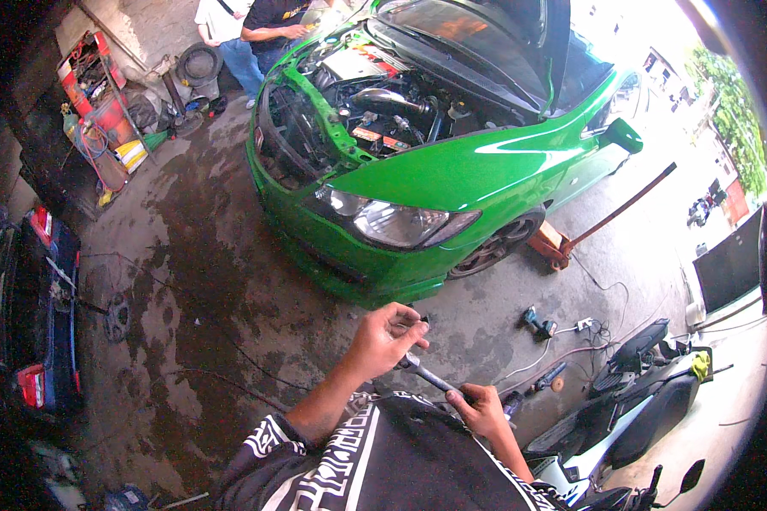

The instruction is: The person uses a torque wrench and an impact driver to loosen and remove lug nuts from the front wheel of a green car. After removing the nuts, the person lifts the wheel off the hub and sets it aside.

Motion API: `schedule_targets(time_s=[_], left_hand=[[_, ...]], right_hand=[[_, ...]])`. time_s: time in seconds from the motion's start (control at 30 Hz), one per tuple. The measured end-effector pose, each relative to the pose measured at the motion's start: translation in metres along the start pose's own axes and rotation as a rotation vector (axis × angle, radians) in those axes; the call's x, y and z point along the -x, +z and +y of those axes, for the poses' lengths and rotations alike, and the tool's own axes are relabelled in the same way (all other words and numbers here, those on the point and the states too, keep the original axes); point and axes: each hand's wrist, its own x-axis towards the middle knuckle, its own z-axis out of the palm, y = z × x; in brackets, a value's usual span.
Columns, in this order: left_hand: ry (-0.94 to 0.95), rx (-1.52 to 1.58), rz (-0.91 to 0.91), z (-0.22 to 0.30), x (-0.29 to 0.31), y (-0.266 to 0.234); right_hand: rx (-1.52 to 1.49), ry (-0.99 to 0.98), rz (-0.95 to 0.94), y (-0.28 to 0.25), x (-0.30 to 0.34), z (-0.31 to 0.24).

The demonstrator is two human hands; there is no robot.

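Both hands meet over the person's chest, low in the picture. Left hand (383,339) is curled, its fingertips pinching a small dark part (421,319) at the top and bearing on the head end of a ratchet (428,373). Right hand (484,409) is wrapped in a fist round the handle end, so the tool runs slantwise between the two, held in the air above the floor (213,281), not resting on anything.

The ratchet looks like bright polished steel: a slim, stiff bar with a thicker head, probably fairly heavy for its size and rigid enough to take force without flexing. Its smooth finish could turn slippery with grease, so the handle, where the right fist already sits, seems the sound place to grip, with the head left for fingertip work. What the small dark part is cannot be told; it is likely hard, light and easy to drop.

Around them, the concrete floor is rough, stained and patchily wet. A glossy green car (435,170) stands with its bonnet up near the far edge, an orange jack (562,243) with a long handle beside its front wheel. Power tools (539,324) and cables lie toward the right edge, next to a scooter (631,400).
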Motion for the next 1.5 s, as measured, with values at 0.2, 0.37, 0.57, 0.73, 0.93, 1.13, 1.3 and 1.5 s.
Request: schedule_targets(time_s=[0.2,0.37,0.57,0.73,0.93,1.13,1.3,1.5], left_hand=[[0.317,-0.327,-0.026,0.005,0.020,0.021],[0.547,-0.437,-0.070,0.004,0.017,0.032],[0.370,-0.394,-0.131,0.006,0.006,0.009],[0.434,-0.567,-0.072,-0.001,0.006,0.002],[0.395,-0.486,-0.051,-0.006,0.009,-0.011],[0.282,-0.305,0.117,-0.005,0.008,-0.010],[0.207,-0.270,0.112,-0.009,0.005,-0.008],[0.214,-0.058,0.175,-0.014,0.010,-0.009]], right_hand=[[-0.009,0.065,0.060,0.010,0.000,-0.001],[-0.032,0.060,0.068,0.007,0.004,-0.001],[-0.284,0.069,0.127,0.013,-0.001,0.010],[-0.414,0.210,0.114,0.020,-0.006,0.016],[-0.484,0.182,0.128,0.014,0.001,0.023],[-0.420,0.127,0.067,0.006,0.008,0.023],[-0.322,-0.011,0.006,0.012,0.007,0.011],[-0.330,0.047,0.007,0.016,0.004,0.010]])
